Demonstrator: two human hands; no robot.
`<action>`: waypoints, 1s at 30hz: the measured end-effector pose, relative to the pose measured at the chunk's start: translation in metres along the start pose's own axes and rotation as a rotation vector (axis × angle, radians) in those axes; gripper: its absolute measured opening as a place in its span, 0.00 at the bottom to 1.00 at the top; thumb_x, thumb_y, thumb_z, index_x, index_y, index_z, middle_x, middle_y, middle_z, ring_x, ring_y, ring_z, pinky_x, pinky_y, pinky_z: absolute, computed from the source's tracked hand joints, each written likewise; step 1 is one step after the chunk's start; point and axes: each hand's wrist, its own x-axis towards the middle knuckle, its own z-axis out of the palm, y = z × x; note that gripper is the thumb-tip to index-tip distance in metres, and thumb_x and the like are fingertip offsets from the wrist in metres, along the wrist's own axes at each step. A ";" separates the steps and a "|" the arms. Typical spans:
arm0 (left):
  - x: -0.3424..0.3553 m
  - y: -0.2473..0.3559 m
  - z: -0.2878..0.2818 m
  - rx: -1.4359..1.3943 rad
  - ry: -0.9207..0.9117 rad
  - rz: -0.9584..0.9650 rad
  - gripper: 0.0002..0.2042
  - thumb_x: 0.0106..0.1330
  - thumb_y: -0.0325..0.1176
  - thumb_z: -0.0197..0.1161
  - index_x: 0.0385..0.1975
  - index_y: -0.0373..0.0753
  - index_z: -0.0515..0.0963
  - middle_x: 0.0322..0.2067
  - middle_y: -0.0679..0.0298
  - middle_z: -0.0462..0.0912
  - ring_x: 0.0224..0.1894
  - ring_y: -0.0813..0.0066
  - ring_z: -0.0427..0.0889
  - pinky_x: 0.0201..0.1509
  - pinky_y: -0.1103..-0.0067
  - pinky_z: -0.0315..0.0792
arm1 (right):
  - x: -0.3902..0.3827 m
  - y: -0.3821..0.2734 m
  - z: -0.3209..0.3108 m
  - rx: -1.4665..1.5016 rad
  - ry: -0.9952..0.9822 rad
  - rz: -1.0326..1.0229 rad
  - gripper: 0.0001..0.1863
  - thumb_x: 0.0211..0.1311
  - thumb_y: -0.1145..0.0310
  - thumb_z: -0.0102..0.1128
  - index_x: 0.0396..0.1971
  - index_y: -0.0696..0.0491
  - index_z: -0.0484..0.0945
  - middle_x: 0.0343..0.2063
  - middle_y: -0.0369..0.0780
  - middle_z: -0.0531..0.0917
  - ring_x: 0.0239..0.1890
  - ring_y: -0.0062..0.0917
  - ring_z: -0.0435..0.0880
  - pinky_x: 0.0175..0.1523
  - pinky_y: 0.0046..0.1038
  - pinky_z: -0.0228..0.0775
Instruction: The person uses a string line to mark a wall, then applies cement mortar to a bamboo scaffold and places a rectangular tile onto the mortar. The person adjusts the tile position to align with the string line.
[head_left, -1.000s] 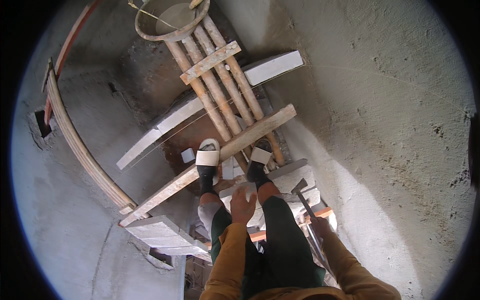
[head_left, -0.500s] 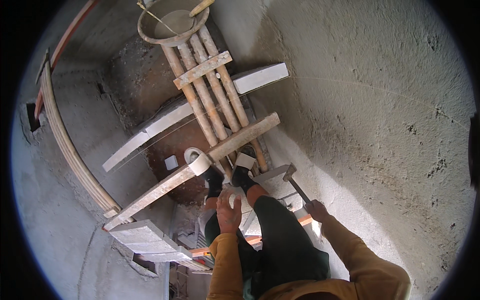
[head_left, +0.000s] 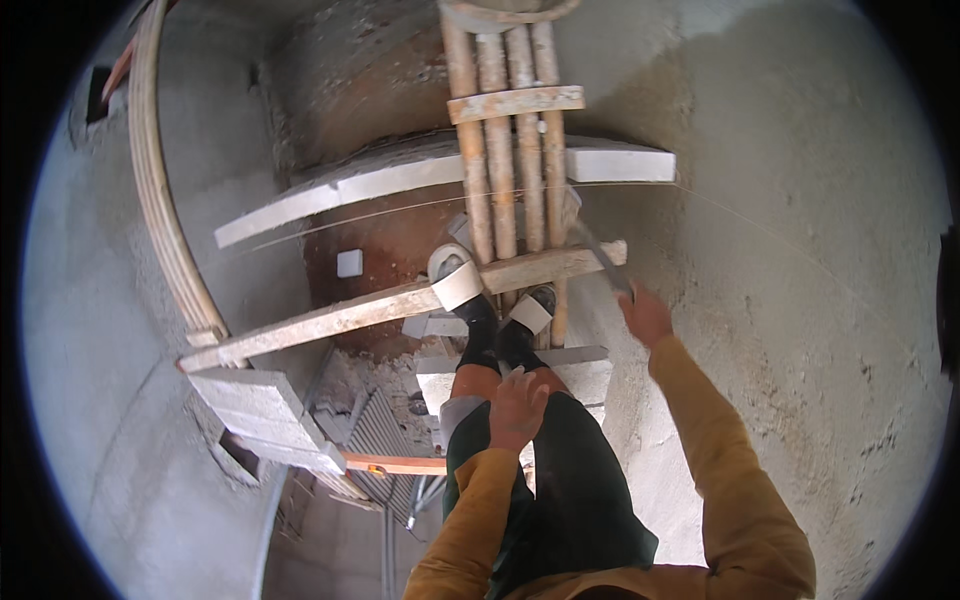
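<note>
My right hand (head_left: 647, 315) grips the handle of a hammer (head_left: 603, 257), held out ahead near the right end of a wooden beam (head_left: 370, 312). The hammer's head is smeared by motion, close to the round wooden poles (head_left: 500, 190). My left hand (head_left: 517, 412) hovers over my knees, fingers apart, with nothing in it. Both feet, in sandals with pale straps, are beside the beam and the lower ends of the poles. Behind my legs shows a pale block (head_left: 590, 372).
A low row of white blocks (head_left: 620, 165) crosses beneath the poles, with a thin string (head_left: 400, 208) along it. A basin (head_left: 510, 14) sits on the poles' far end. Stacked blocks (head_left: 265, 415) stand at left. A rough plastered wall (head_left: 800, 300) rises at right.
The hammer has swung forward from beside my right leg to near the poles. My view has turned, so the basin is now mostly cut off at the top. My left hand stays near my knees.
</note>
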 end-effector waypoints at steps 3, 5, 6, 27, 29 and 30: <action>0.007 0.008 -0.008 -0.018 0.026 0.034 0.20 0.66 0.46 0.57 0.50 0.37 0.75 0.55 0.48 0.74 0.57 0.48 0.72 0.61 0.63 0.66 | 0.074 -0.056 -0.019 -0.112 0.088 -0.082 0.25 0.65 0.54 0.53 0.56 0.54 0.71 0.38 0.54 0.83 0.41 0.49 0.82 0.46 0.47 0.73; 0.011 0.014 -0.013 -0.078 0.043 -0.001 0.21 0.66 0.46 0.58 0.51 0.38 0.74 0.56 0.49 0.73 0.58 0.49 0.71 0.61 0.62 0.65 | 0.114 -0.088 -0.039 -0.189 0.023 -0.104 0.25 0.65 0.55 0.53 0.60 0.48 0.70 0.38 0.53 0.83 0.41 0.47 0.82 0.46 0.47 0.73; 0.013 0.017 -0.015 -0.105 0.030 -0.022 0.21 0.66 0.46 0.58 0.51 0.38 0.74 0.56 0.50 0.73 0.59 0.50 0.71 0.61 0.62 0.65 | 0.128 -0.103 -0.045 -0.224 0.044 -0.134 0.24 0.65 0.56 0.53 0.60 0.45 0.69 0.37 0.52 0.83 0.41 0.47 0.83 0.46 0.47 0.73; 0.078 0.051 -0.066 -0.316 0.088 -0.022 0.22 0.67 0.47 0.56 0.54 0.38 0.72 0.58 0.51 0.71 0.60 0.54 0.70 0.61 0.62 0.65 | 0.231 -0.214 -0.088 -0.526 0.031 -0.144 0.23 0.64 0.60 0.51 0.60 0.42 0.70 0.46 0.51 0.81 0.49 0.48 0.80 0.53 0.47 0.70; 0.081 0.051 -0.067 -0.326 0.134 -0.044 0.21 0.67 0.47 0.55 0.53 0.39 0.72 0.57 0.51 0.72 0.60 0.52 0.70 0.60 0.61 0.66 | 0.234 -0.211 -0.086 -0.512 0.017 -0.133 0.24 0.63 0.62 0.52 0.60 0.45 0.70 0.46 0.52 0.81 0.50 0.48 0.79 0.54 0.46 0.70; 0.082 0.052 -0.067 -0.349 0.142 -0.036 0.21 0.67 0.46 0.55 0.54 0.39 0.72 0.57 0.51 0.71 0.60 0.52 0.70 0.61 0.61 0.66 | 0.235 -0.209 -0.086 -0.501 0.007 -0.136 0.23 0.63 0.63 0.52 0.60 0.46 0.71 0.46 0.53 0.80 0.50 0.48 0.79 0.55 0.45 0.70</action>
